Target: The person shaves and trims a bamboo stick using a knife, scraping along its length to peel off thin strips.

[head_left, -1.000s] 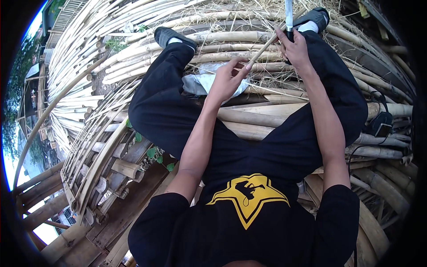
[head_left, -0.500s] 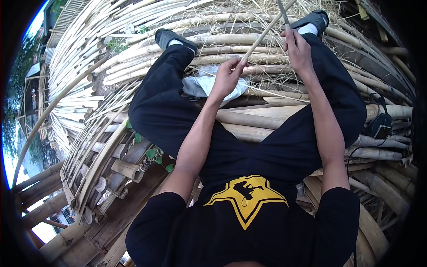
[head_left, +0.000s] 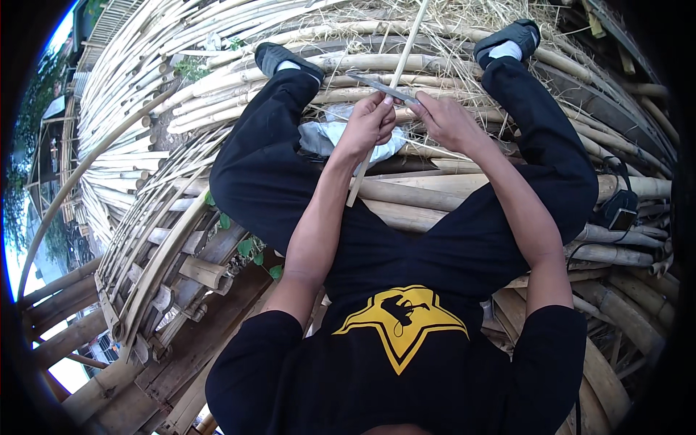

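Between my knees, my left hand [head_left: 370, 125] is closed round a thin pale bamboo strip [head_left: 408, 49]. The strip runs from the far edge of the view, through my fist, down to its near end by my lap. Just to the right, my right hand [head_left: 448, 122] grips a knife [head_left: 382, 88], its handle mostly hidden in the fingers. The grey blade points left and crosses the strip right above my left thumb; it looks to be touching it. A crumpled whitish plastic sheet [head_left: 317, 139] lies beneath my left hand.
Stacked bamboo poles [head_left: 406, 190] lie beneath and around my legs. Loose straw-like shavings [head_left: 464, 51] are scattered beyond my hands. A small black device with a cord [head_left: 621, 210] rests on the poles at right. A long curved bamboo pole [head_left: 76, 185] arches along the left.
My right hand has come nearer and left, bringing the blade from the far side across the strip. The strip now stands steeper, its near end showing below my left hand.
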The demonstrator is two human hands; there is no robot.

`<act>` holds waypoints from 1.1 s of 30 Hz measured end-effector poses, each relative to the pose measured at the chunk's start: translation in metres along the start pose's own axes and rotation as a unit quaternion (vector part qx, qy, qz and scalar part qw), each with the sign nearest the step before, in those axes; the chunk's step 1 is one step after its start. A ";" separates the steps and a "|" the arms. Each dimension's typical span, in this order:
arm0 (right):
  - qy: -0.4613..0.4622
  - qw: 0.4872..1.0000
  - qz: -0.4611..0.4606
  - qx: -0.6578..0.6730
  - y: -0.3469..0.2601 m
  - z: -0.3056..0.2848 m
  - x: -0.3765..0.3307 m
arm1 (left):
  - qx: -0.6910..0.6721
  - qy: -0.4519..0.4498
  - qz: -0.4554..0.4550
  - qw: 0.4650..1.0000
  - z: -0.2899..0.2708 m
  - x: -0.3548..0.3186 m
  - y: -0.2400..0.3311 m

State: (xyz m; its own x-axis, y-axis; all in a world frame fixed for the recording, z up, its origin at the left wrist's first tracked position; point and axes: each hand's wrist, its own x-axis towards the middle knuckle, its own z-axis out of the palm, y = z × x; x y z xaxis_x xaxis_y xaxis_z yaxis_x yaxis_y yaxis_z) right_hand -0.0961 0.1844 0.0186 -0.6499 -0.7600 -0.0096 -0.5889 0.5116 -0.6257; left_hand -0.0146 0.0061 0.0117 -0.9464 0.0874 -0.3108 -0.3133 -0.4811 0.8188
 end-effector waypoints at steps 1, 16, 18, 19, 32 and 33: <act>-0.006 1.000 0.001 -0.003 0.001 0.001 -0.001 | -0.003 -0.004 -0.014 1.000 -0.001 -0.001 -0.001; 0.069 0.970 0.215 -0.090 0.118 -0.011 0.019 | -0.110 0.015 -0.080 0.991 -0.013 -0.029 -0.007; 0.101 0.971 0.211 -0.055 0.117 -0.012 0.018 | -0.131 -0.015 -0.082 0.988 -0.011 -0.033 -0.002; 0.126 0.970 0.205 -0.024 0.114 -0.010 0.017 | -0.118 0.007 -0.082 0.990 -0.011 -0.029 -0.001; -0.066 0.994 -0.026 0.078 0.032 0.043 0.007 | 0.094 0.122 -0.075 0.985 -0.011 -0.006 -0.027; -0.068 0.994 -0.027 0.079 0.032 0.040 0.008 | 0.078 0.125 -0.072 0.986 -0.006 -0.008 -0.023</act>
State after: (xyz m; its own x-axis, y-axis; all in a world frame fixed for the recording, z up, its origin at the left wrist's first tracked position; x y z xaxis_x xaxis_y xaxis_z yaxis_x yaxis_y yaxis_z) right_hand -0.1007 0.1788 -0.0331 -0.5417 -0.8376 -0.0709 -0.5320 0.4069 -0.7426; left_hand 0.0010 0.0107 -0.0074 -0.8481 -0.0818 -0.5235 -0.4705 -0.3380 0.8151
